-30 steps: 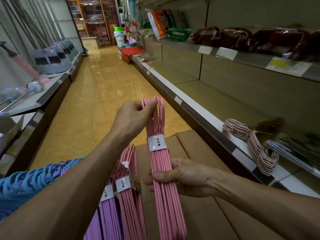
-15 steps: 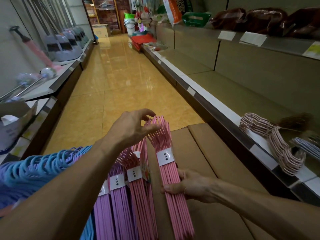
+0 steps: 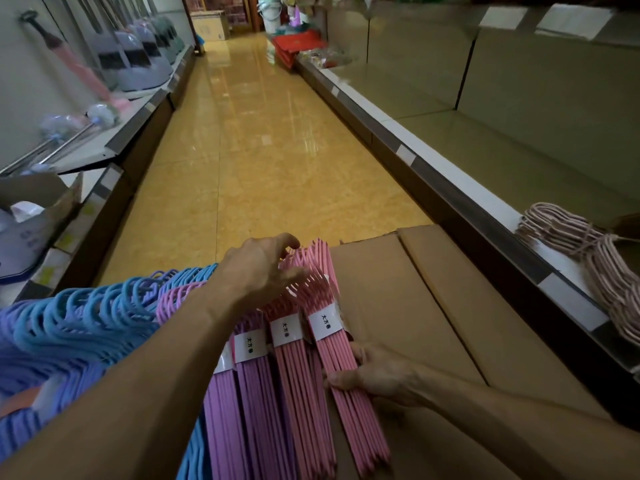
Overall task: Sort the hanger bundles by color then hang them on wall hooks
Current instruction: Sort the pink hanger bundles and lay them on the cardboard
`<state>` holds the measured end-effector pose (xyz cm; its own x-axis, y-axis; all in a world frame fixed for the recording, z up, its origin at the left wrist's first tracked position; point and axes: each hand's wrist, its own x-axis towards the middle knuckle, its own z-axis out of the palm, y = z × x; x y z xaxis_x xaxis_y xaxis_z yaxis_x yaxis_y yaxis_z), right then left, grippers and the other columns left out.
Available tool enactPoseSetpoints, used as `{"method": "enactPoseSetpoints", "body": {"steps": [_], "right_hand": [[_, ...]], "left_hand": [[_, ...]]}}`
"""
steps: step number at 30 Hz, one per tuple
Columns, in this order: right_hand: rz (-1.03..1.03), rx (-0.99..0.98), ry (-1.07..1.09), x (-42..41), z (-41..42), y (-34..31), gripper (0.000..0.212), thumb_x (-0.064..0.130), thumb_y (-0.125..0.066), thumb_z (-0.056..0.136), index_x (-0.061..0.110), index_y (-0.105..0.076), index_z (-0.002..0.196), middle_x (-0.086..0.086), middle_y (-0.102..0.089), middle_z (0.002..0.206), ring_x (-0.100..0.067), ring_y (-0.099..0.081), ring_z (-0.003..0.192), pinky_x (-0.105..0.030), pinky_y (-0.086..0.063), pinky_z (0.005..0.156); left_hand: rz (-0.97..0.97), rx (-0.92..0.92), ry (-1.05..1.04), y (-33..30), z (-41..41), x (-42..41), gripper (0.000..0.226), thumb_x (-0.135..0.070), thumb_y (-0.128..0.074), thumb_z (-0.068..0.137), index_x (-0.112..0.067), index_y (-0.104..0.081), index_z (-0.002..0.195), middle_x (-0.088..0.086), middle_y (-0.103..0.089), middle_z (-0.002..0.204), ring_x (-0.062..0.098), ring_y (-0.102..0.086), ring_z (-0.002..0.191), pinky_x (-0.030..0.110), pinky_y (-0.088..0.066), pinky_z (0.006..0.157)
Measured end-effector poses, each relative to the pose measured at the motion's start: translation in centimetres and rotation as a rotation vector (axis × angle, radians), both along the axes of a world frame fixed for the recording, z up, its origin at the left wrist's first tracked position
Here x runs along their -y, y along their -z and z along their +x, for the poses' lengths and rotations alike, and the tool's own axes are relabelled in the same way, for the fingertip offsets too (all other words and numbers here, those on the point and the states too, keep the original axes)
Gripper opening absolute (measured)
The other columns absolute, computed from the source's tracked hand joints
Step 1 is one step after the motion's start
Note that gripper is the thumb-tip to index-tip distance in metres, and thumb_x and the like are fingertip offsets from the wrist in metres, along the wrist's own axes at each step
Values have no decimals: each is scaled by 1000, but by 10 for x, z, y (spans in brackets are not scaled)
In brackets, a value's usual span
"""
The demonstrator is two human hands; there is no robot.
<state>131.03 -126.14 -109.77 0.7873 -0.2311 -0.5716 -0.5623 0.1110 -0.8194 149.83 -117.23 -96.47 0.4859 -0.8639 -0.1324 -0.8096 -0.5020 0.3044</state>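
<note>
A pink hanger bundle (image 3: pixel 341 358) with a white paper band lies on the cardboard box (image 3: pixel 433 323), at the right end of a row. To its left lie a second pink bundle (image 3: pixel 294 375) and purple bundles (image 3: pixel 249 410). Blue hangers (image 3: pixel 86 313) pile up at the far left. My right hand (image 3: pixel 374 377) grips the right pink bundle from its right side, thumb on top. Over the hook ends of the pink bundles, my left hand (image 3: pixel 263 268) rests with fingers spread and loosely bent, touching them.
Pale pink hangers (image 3: pixel 588 258) lie on the low shelf at right. The shelf edge (image 3: pixel 433 168) runs along the aisle. Dustpans and brooms (image 3: pixel 138 64) stand on the left shelving. A yellow tiled floor (image 3: pixel 259 133) stretches ahead.
The pink bundle, held up in the air a second ago, has come down onto the box beside the other pink bundle. My left hand let go of its top and now rests over the hooks.
</note>
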Motion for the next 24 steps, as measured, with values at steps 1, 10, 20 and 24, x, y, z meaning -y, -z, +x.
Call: {"method": "enactPoseSetpoints", "body": {"steps": [1,10,20,24], "right_hand": [[-1,-9,-13,0,2,3,28,9,-65,93,4,-63,120,-15,-69,120,-27,-67,112,-38,-55,96],[-146,-80,-132,5,20,3,22,19,-67,92,18,-63,114,-6,-68,120,-22,-63,115,-46,-47,107],[-382,-143,-168,9,8,-18,32,31,-67,93,16,-61,121,-4,-64,121,-20,-63,110,-34,-55,93],[-512,-140,-194,12,-13,-39,10,27,-64,96,19,-63,103,0,-64,104,-12,-62,89,-29,-57,79]], "left_hand": [[13,-4,-4,2,2,-1,62,-56,-59,88,-26,-45,140,6,-61,136,25,-63,113,47,-52,96],[11,-43,-34,12,5,3,60,-48,-57,92,-18,-43,142,10,-59,136,24,-61,112,43,-53,96],[-112,-31,-56,-10,-5,7,48,-49,-51,96,-16,-59,130,7,-61,134,21,-59,115,27,-42,84],[-255,-76,-38,-27,-20,12,40,-47,-49,98,-17,-64,121,3,-66,125,11,-57,99,19,-41,70]]}}
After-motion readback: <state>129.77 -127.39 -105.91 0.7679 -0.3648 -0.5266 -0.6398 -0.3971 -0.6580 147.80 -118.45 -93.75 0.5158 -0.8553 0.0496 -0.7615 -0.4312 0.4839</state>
